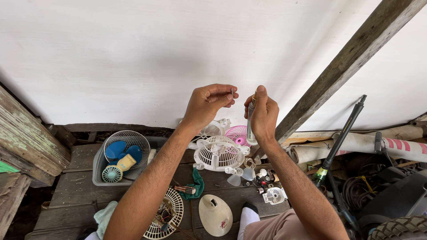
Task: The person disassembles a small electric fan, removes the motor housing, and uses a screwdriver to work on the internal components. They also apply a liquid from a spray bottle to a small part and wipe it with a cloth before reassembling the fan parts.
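Head view, looking down past raised arms to a plank floor (pixel 75 186) strewn with fan parts: grey tub (pixel 100 171) with a wire grille and blue blades at left, white fan guard (pixel 219 153) and pink fan (pixel 238 133) in the middle, cream dome cover (pixel 215 214) nearer. Right hand (pixel 263 116) closed around a slim upright tube (pixel 250 122), thumb on top. Left hand (pixel 207 106) just beside it, fingertips pinching a tiny dark pin (pixel 232 92), not touching the tube
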